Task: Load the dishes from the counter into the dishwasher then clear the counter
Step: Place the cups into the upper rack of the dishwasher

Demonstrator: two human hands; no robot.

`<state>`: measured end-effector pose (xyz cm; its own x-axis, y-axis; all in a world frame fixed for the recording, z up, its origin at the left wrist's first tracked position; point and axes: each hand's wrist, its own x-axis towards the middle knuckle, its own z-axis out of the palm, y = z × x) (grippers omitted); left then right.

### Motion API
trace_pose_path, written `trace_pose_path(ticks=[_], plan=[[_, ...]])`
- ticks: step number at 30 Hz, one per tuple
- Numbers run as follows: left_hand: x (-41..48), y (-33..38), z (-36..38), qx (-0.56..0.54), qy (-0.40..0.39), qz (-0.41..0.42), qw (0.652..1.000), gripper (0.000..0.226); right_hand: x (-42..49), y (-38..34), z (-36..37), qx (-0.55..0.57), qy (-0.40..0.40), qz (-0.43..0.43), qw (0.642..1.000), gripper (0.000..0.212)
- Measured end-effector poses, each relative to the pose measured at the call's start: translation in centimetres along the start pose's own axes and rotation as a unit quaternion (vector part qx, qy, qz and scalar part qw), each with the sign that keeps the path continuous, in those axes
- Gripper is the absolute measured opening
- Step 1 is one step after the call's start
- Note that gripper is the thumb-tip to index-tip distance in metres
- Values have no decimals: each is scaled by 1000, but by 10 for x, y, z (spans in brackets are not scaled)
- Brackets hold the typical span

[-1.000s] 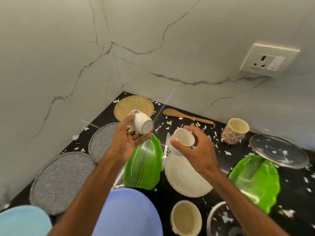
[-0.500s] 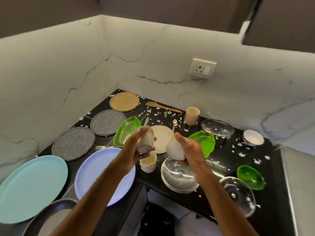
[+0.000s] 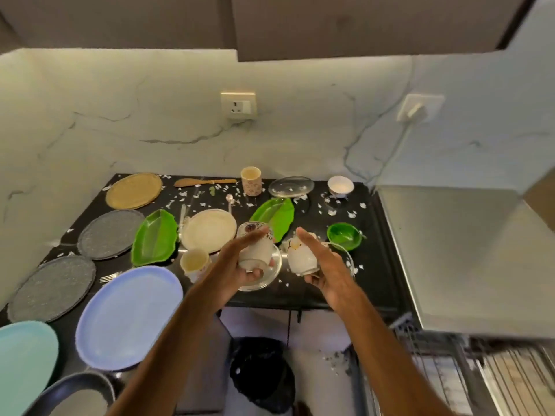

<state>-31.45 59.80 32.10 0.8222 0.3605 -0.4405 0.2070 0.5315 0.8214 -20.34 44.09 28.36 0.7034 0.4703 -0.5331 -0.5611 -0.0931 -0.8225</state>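
My left hand holds a white patterned cup above the front of the black counter. A second white cup sits in the grip of my right hand, just to the right of the first. The dishwasher's wire rack shows at the lower right, pulled out under a steel surface. On the counter lie a purple plate, a cream plate, two green leaf dishes and another cup.
Grey plates, a tan round plate, a wooden spatula, a floral cup, glass lids, a white bowl and a green bowl crowd the counter among white scraps. A black bin bag sits on the floor below.
The view has pulled back and swung right, bringing the dishwasher rack into sight. Both hands have carried their cups away from the back of the counter toward its front right.
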Motion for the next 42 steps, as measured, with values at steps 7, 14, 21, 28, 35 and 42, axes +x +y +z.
trace_pose_path(ticks=[7,14,21,28,35,42], plan=[[-9,-62,39,106,-70,-50,991,43,-37,56,-73,120,71,46,989,70],[-7,-93,93,219,-142,-68,963,48,-85,82,-139,215,117,37,969,56],[9,-140,190,313,-221,-83,920,43,-107,83,-223,260,164,8,952,36],[35,-237,291,357,-257,-157,884,45,-114,120,-346,304,207,58,928,34],[73,-345,373,467,-269,-176,824,75,-95,171,-457,302,275,90,908,34],[123,-431,393,523,-199,-127,819,77,-47,222,-524,302,362,125,873,32]])
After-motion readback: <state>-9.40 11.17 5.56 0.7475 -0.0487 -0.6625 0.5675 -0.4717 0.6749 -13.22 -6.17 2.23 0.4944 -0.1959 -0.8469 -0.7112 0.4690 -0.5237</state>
